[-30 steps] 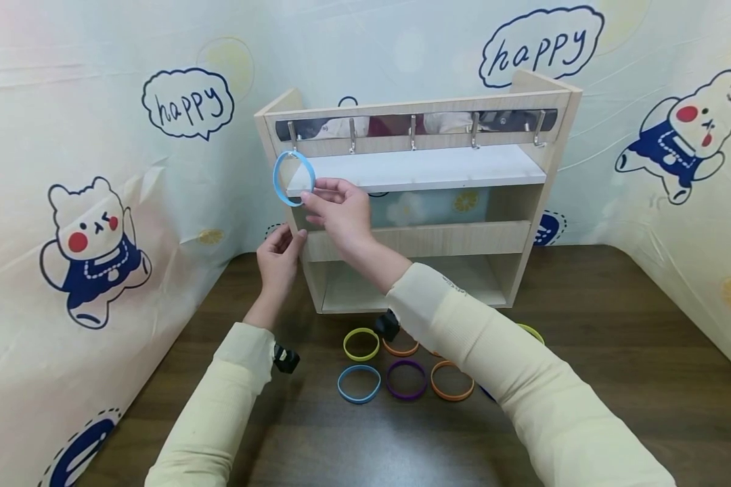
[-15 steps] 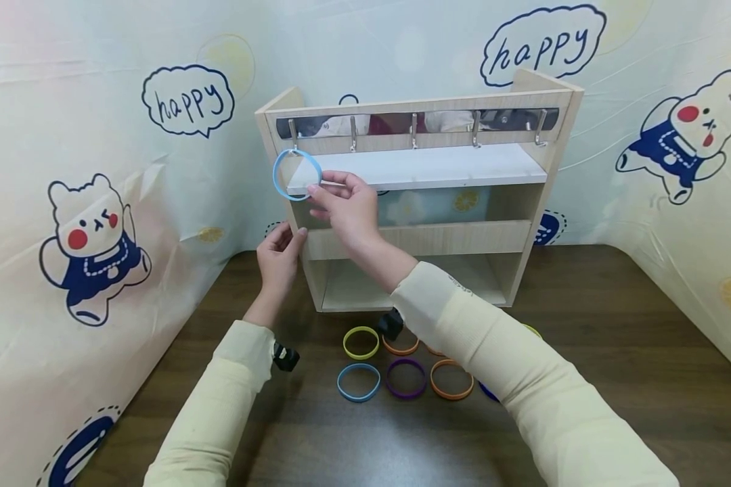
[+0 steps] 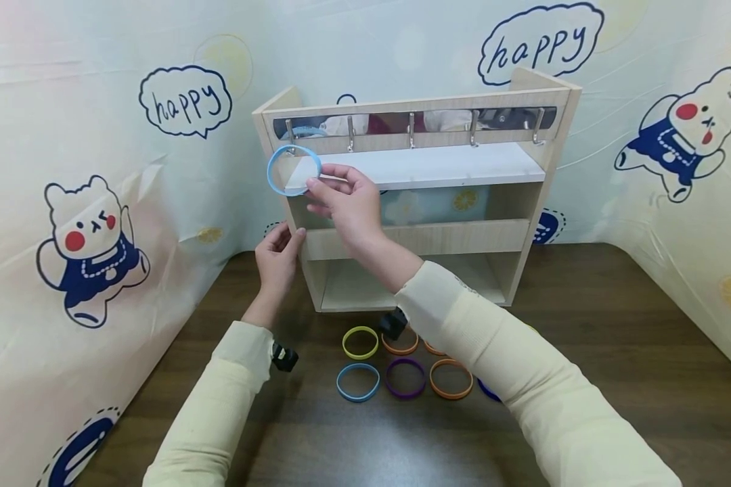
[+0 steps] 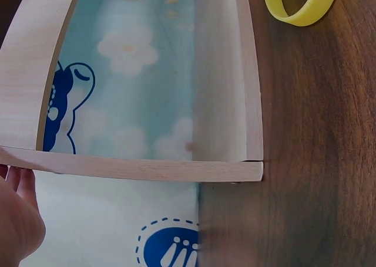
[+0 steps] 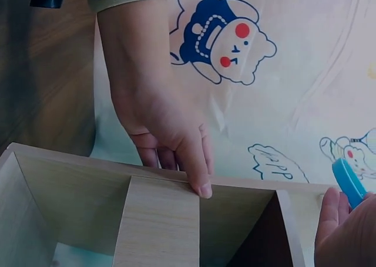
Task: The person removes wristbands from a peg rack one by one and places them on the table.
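My right hand [image 3: 356, 206] pinches a light blue silicone wristband [image 3: 271, 169] between thumb and fingers. The wristband is upright, its top overlapping the lower end of the leftmost metal hook [image 3: 290, 130] in the head view. In the right wrist view a short piece of the same wristband [image 5: 349, 182] shows above that hand's fingers. My left hand [image 3: 278, 260] grips the left side panel of a small wooden shelf [image 3: 426, 240]. Its thumb lies on the panel's front edge, the other fingers on the outer side, as the right wrist view shows.
Several more hooks line the mirrored strip [image 3: 441, 122] to the right. On the dark wooden table [image 3: 317, 446], in front of the shelf, lie a yellow wristband [image 3: 344, 345], a blue one [image 3: 358, 400], a purple one [image 3: 405, 397], and orange ones [image 3: 451, 398]. My right sleeve covers some.
The wristband has risen slightly at the leftmost hook, and its reflection now shows in the mirrored strip. My right hand has shifted a little right and up; the left hand keeps its place.
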The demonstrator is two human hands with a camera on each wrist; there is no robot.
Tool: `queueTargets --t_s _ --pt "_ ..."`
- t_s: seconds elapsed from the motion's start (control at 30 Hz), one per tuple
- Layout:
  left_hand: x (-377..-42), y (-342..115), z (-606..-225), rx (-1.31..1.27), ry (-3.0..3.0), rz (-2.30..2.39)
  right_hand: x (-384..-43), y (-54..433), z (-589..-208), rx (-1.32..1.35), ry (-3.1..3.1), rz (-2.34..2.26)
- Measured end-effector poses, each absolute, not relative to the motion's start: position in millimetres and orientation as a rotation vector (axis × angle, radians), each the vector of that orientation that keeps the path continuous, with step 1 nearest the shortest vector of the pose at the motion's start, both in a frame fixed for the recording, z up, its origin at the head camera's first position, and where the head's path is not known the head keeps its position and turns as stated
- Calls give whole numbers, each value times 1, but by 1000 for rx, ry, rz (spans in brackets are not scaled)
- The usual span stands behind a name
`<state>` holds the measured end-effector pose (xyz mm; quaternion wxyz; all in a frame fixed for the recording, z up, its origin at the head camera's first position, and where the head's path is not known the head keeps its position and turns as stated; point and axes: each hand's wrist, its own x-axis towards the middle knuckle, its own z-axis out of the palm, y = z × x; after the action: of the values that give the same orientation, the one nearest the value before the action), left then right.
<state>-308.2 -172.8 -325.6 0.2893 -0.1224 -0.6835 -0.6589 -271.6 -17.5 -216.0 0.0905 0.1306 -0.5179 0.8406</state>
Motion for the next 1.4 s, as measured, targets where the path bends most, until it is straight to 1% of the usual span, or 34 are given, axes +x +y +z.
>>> queueTargets --t_s 0.4,0.6,1.13,1.4 --pt "-308 -172 -325 -311 -1839 -1737 -258 2 -223 470 -1559 2478" --pt "-307 -173 -326 -301 -1848 -1753 -251 17 -230 457 -1587 2504" --pt "-308 -173 -324 -279 -1874 -1777 -242 73 -263 443 -1719 2437" --pt "-309 -174 -325 -315 -1865 -1776 -232 102 -281 403 -1802 2389"
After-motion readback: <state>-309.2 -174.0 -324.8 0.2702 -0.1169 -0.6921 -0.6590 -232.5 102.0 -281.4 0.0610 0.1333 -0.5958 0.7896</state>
